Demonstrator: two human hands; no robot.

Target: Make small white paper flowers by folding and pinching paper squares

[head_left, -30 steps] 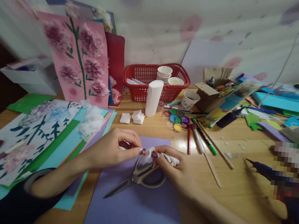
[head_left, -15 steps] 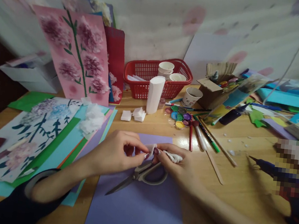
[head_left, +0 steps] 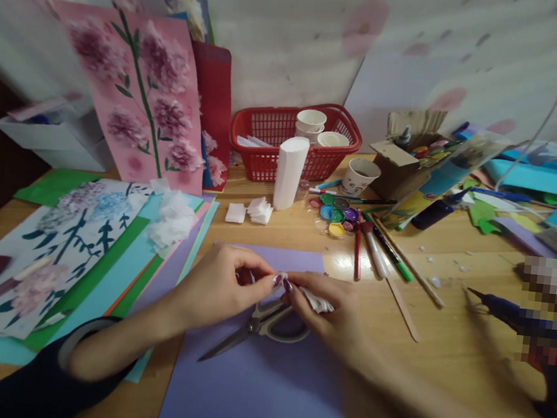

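My left hand (head_left: 229, 287) and my right hand (head_left: 325, 308) meet at their fingertips above a sheet of purple paper (head_left: 257, 394). Both pinch a small bit of white tissue paper, mostly covered by the fingers. More folded white tissue (head_left: 318, 301) is tucked in my right palm. Below the hands, scissors (head_left: 250, 330) lie on the purple sheet, blades toward the lower left, handles partly hidden by my right hand. Small stacks of white tissue squares (head_left: 259, 211) lie beyond the sheet, beside an upright white paper roll (head_left: 290, 173).
Fluffed white tissue (head_left: 171, 220) rests on coloured sheets at left, before a pink flower picture (head_left: 135, 99). A red basket (head_left: 247, 158) holds paper cups. Paint pots (head_left: 338, 214), brushes and a wooden stick (head_left: 402, 308) lie right of centre; a glue gun (head_left: 508, 312) is farther right.
The fingertips of both hands have come closer together, and the white tissue between them is now more covered. The view has shifted slightly. The scissors remain on the purple sheet.
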